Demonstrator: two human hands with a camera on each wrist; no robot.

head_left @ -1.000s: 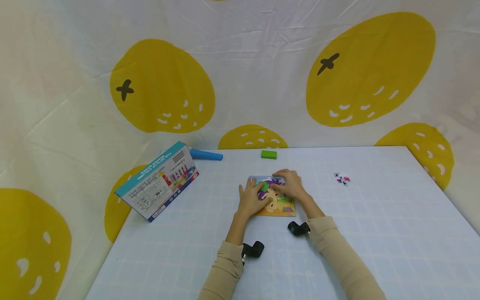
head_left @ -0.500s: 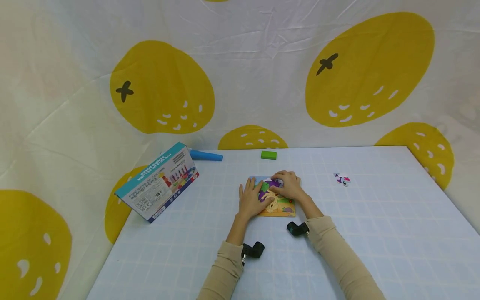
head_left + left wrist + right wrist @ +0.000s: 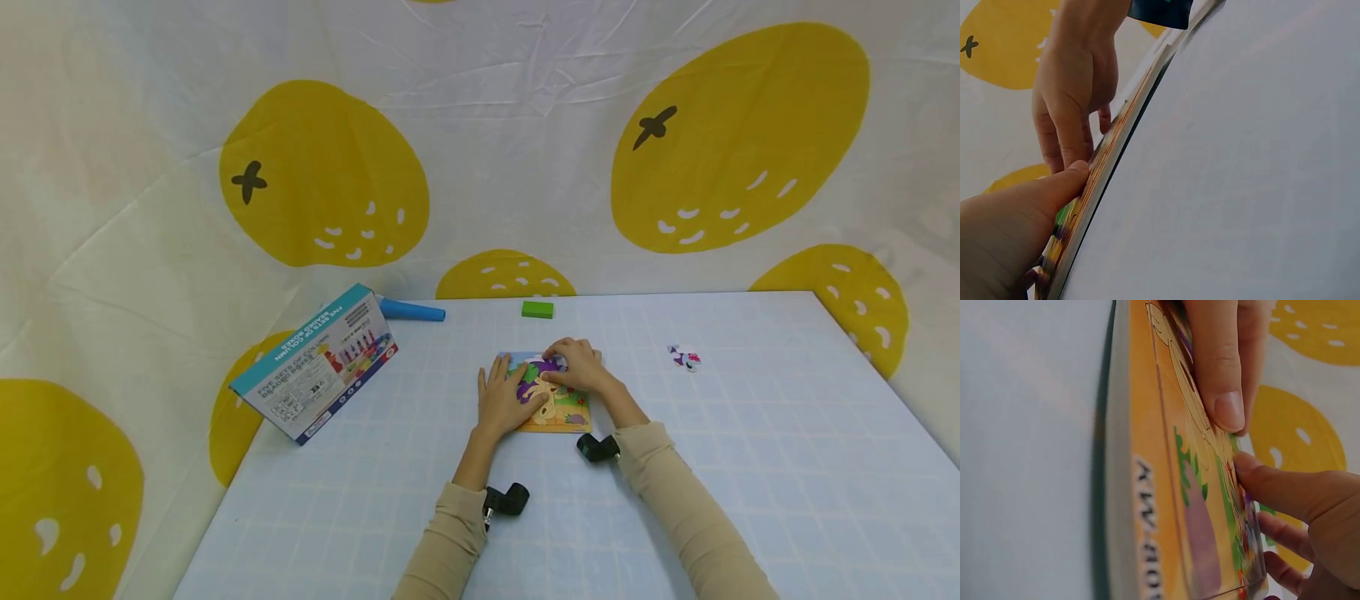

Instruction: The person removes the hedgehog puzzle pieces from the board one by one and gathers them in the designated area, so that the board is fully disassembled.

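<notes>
A flat, colourful picture puzzle (image 3: pixel 551 417) with an orange border lies on the table before the person. The left hand (image 3: pixel 501 404) rests on its left part, fingers spread and thumb across the picture. The right hand (image 3: pixel 581 367) is at the upper right part, fingers bent, with thumb and fingertips around a purple-patterned puzzle piece (image 3: pixel 561 364) that they mostly hide. From the left wrist, the puzzle's edge (image 3: pixel 1107 156) shows side on, with the left thumb on top. In the right wrist view the left thumb (image 3: pixel 1229 412) and right thumb (image 3: pixel 1250 465) are close together.
A printed cardboard box (image 3: pixel 318 367) leans at the left table edge, beside a blue cone-shaped tube (image 3: pixel 412 311). A green block (image 3: pixel 537 310) lies near the back edge. To the right is a small cluster of purple, pink and white shapes (image 3: pixel 685 358). Both wrists carry black cameras.
The right hand makes small shifts over the upper right of the puzzle, its fingers bending more. The right wrist camera has risen slightly. The left hand stays in place.
</notes>
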